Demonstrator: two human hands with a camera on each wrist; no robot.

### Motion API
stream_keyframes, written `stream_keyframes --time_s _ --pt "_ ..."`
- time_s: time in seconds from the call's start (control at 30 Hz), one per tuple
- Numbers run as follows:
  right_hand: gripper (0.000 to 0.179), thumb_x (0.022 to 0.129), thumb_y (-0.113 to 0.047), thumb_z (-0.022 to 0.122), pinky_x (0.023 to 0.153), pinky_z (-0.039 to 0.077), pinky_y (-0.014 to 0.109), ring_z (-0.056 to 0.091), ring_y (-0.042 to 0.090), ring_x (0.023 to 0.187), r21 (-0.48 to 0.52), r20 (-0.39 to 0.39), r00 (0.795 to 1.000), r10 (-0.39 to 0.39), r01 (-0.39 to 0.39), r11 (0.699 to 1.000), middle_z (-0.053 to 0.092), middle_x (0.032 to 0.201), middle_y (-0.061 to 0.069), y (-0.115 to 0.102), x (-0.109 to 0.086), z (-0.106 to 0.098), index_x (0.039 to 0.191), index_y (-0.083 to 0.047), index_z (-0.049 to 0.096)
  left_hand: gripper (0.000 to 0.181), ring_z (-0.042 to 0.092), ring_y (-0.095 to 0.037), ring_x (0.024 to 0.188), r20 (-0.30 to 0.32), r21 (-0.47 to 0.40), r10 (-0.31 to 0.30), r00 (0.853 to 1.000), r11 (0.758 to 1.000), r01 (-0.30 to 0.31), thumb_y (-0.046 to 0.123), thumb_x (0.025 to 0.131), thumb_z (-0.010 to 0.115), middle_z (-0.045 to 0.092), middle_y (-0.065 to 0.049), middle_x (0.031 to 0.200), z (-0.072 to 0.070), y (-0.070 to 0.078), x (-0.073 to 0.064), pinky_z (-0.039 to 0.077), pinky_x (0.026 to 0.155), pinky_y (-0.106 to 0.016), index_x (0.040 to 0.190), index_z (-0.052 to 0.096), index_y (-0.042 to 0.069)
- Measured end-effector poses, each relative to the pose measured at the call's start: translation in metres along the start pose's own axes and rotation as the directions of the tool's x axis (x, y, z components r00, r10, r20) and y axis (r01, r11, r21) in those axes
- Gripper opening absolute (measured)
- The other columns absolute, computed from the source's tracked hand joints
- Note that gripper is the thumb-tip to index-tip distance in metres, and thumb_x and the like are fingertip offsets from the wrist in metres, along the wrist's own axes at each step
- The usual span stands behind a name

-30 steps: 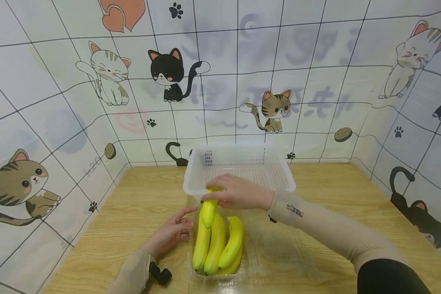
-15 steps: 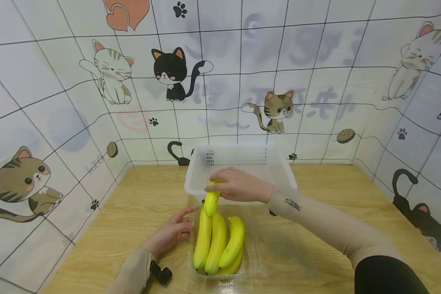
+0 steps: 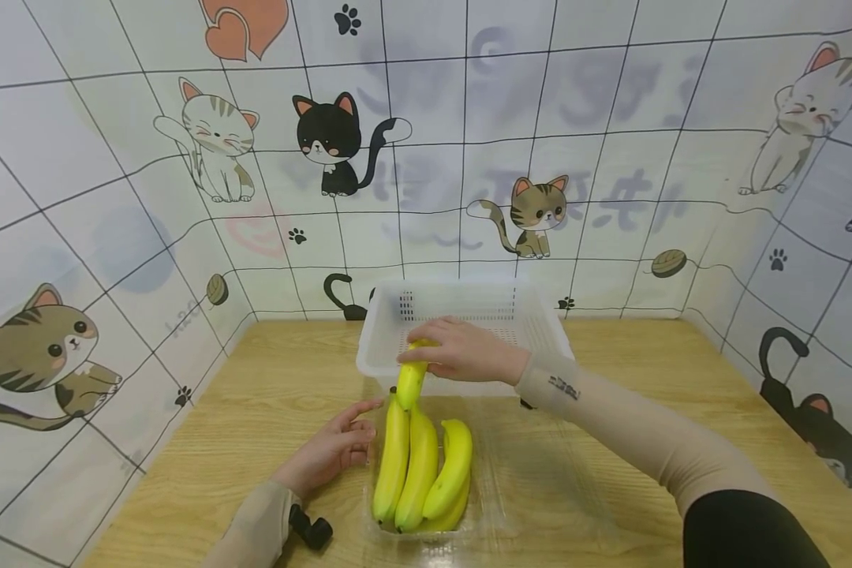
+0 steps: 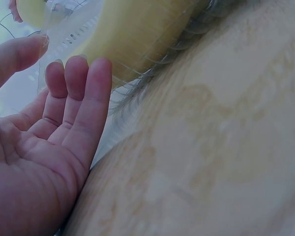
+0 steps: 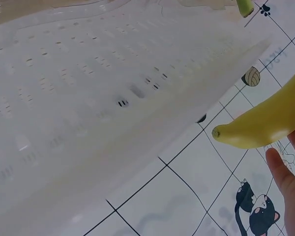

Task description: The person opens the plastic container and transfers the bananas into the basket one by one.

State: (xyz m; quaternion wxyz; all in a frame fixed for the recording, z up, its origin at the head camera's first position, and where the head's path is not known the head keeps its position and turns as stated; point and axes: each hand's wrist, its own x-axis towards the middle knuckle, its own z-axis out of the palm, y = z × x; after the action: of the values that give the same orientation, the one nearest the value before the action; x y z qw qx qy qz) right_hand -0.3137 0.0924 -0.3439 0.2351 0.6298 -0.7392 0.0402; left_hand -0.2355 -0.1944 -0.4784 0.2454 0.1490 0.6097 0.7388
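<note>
In the head view my right hand [image 3: 468, 352] grips a yellow banana [image 3: 412, 385] near the front rim of the white basket, with the banana's lower end over the stems of other bananas. The right wrist view shows this banana [image 5: 260, 122] between thumb and fingers. Several more bananas [image 3: 419, 477] lie in a clear plastic container [image 3: 486, 509] in front of me. My left hand [image 3: 330, 450] is by the container's left side, thumb extended and fingers loosely bent. In the left wrist view its fingertips are close to the clear wall; I cannot tell whether they touch.
A white perforated basket [image 3: 561, 347] stands behind the container, near the back wall. The clear container's lid part spreads right over the wooden table [image 3: 632, 394]. A cat-patterned sheet [image 3: 426, 158] covers the walls on three sides.
My right hand has risen and moved slightly back toward the basket, carrying the banana up and away from the others. My left hand has stayed in place beside the container.
</note>
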Motion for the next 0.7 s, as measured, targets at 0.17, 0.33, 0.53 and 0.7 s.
stream_keyframes --time_s 0.17,0.33,0.53,0.7 --pt "0.042 0.087 -0.009 0.071 0.096 0.045 0.040 0.055 0.025 0.115 -0.004 0.012 1.000 0.007 -0.007 1.000 0.060 0.123 0.010 0.003 0.002 -0.002 0.127 -0.021 0.063 0.060 0.055 -0.011 0.077 0.012 -0.007 0.004 1.000 1.000 -0.004 0.003 0.100 0.048 0.049 -0.003 0.098 0.000 0.000 0.000 0.053 0.073 -0.029 0.152 0.020 0.007" --pt "0.043 0.088 -0.009 0.071 0.097 0.044 0.041 0.054 0.025 0.116 -0.013 0.024 1.000 0.017 -0.016 1.000 0.059 0.125 0.010 0.006 0.002 -0.002 0.128 -0.021 0.062 0.060 0.055 -0.011 0.077 0.016 -0.013 0.005 1.000 1.000 -0.004 0.002 0.099 0.048 0.050 -0.003 0.097 -0.001 0.000 0.001 0.053 0.073 -0.029 0.152 0.020 0.007" --pt "0.043 0.088 -0.011 0.071 0.098 0.043 0.040 0.054 0.025 0.116 -0.015 0.019 1.000 0.024 -0.024 1.000 0.059 0.125 0.008 0.009 0.004 -0.001 0.128 -0.021 0.062 0.059 0.055 -0.010 0.078 0.023 -0.003 0.004 1.000 1.000 -0.004 0.002 0.100 0.047 0.050 -0.002 0.098 -0.001 -0.001 0.000 0.053 0.073 -0.028 0.152 0.020 0.007" --pt "0.041 0.088 -0.011 0.071 0.097 0.043 0.039 0.054 0.024 0.115 -0.017 0.027 0.999 0.042 -0.041 0.999 0.059 0.125 0.007 0.011 0.006 -0.003 0.127 -0.021 0.063 0.058 0.055 -0.008 0.077 0.036 0.005 0.023 0.999 1.000 -0.023 0.002 0.100 0.046 0.050 -0.002 0.101 -0.001 -0.002 0.000 0.053 0.073 -0.027 0.152 0.019 0.005"
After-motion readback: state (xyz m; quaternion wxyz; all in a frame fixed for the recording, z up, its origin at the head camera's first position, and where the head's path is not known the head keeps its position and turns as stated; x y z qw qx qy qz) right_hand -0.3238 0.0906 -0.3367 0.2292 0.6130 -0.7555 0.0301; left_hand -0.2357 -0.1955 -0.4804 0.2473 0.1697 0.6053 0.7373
